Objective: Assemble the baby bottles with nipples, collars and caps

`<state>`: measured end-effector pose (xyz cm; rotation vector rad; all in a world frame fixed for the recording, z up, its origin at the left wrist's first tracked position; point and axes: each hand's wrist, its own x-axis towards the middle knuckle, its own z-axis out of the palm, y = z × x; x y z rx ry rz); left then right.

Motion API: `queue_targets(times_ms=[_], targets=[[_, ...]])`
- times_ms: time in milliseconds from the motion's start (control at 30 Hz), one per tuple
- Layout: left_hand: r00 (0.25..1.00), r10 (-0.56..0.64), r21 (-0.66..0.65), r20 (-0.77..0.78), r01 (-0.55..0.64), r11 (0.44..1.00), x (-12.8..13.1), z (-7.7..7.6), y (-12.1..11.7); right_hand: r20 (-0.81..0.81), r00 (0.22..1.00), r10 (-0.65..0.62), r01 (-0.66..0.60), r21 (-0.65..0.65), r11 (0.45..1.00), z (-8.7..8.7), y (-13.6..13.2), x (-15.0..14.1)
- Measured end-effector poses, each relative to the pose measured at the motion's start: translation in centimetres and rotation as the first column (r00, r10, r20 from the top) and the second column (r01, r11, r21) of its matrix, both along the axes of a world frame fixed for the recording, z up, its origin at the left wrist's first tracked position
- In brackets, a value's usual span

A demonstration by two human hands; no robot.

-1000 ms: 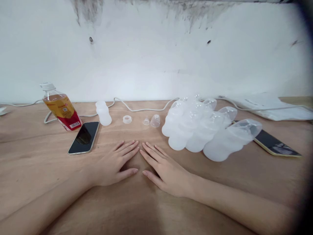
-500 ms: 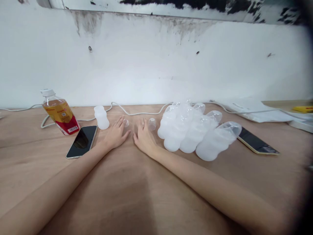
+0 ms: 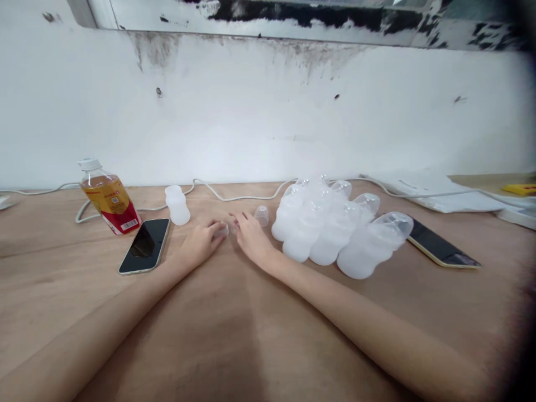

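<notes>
My left hand (image 3: pixel 200 243) rests low over the wooden table with its thumb and fingers closed on a small clear plastic cap (image 3: pixel 224 229). Facing it, my right hand (image 3: pixel 252 239) has its fingers stretched forward and a little apart, the tips close to the left fingertips. A faint clear shape lies by those tips, too indistinct to name. Just beyond the right hand, a clear domed cap (image 3: pixel 262 215) sits on the table. To the right stands a cluster of frosted white plastic bottles (image 3: pixel 322 223), several with clear domed caps. One uncapped frosted bottle (image 3: pixel 177 205) stands upright at left.
A drink bottle (image 3: pixel 112 202) and a phone (image 3: pixel 144 245) are on the left. A second phone (image 3: pixel 441 243) lies behind the cluster at right. A white cable (image 3: pixel 234 199) runs along the wall, with white plastic bags (image 3: pixel 435 192) and a yellow object (image 3: pixel 519 190) at far right.
My left hand has drawn its fingers in around the small clear cap and shifted right. My right hand's fingers have turned leftward. The whole view has tipped up slightly.
</notes>
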<state>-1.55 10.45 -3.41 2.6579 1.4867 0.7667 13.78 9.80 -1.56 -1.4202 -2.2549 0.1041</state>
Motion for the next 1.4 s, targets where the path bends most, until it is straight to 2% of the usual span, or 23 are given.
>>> queue_targets(times_ms=[100,200,300,433,533,633,733,833,933,1033,1167,1300,1400], targets=[[0.999,-0.025,-0.015,0.041,0.026,1.0,-0.5,-0.7,-2.8,-0.172,0.963,0.209,-0.215,-0.016,0.977,-0.5,-3.6,0.6],[0.987,-0.039,-0.034,0.158,0.045,0.998,-0.9,-1.4,-4.5,-0.243,0.919,0.311,-0.334,-0.06,0.941,-1.1,-6.3,1.6],[0.982,-0.052,-0.059,0.184,0.063,0.996,-1.0,-1.5,-4.8,-0.212,0.935,0.285,-0.309,-0.093,0.946,-1.3,-6.7,2.4],[0.988,-0.046,-0.061,0.149,0.056,0.997,-0.9,-0.9,-4.4,-0.136,0.952,0.274,-0.285,-0.071,0.956,-1.3,-5.3,2.8],[0.969,-0.033,-0.074,0.243,0.053,0.996,-1.0,-0.5,-4.4,-0.197,0.936,0.29,-0.303,-0.035,0.952,-1.2,-4.6,3.0],[0.885,-0.034,-0.193,0.464,0.139,0.971,-1.0,-0.2,-4.6,-0.323,0.902,0.286,-0.31,-0.023,0.95,-1.1,-4.5,3.1],[0.736,-0.012,-0.294,0.677,0.285,0.913,-0.9,0.1,-4.6,-0.388,0.866,0.314,-0.35,-0.024,0.936,-1.0,-4.8,3.1],[0.665,0.048,-0.376,0.745,0.359,0.854,-0.8,0.3,-4.7,-0.481,0.833,0.275,-0.325,-0.023,0.945,-1.0,-4.6,3.2],[0.67,0.071,-0.424,0.739,0.38,0.822,-0.8,0.2,-4.7,-0.64,0.745,0.188,-0.277,-0.041,0.96,-1.2,-4.1,3.4],[0.7,0.073,-0.42,0.71,0.338,0.842,-0.8,0.2,-4.7,-0.776,0.626,0.08,-0.24,-0.094,0.966,-1.4,-3.4,3.5],[0.735,0.082,-0.416,0.673,0.285,0.864,-0.8,0.4,-4.7,-0.87,0.492,-0.035,-0.273,-0.193,0.943,-1.6,-2.9,3.4],[0.729,0.094,-0.435,0.678,0.295,0.851,-0.7,0.5,-4.7,-0.899,0.434,-0.046,-0.295,-0.191,0.936,-1.7,-2.8,3.3],[0.758,0.06,-0.43,0.65,0.301,0.851,-0.6,0.5,-4.8,-0.907,0.42,0.018,-0.31,-0.124,0.943,-1.7,-3.1,3.2]])
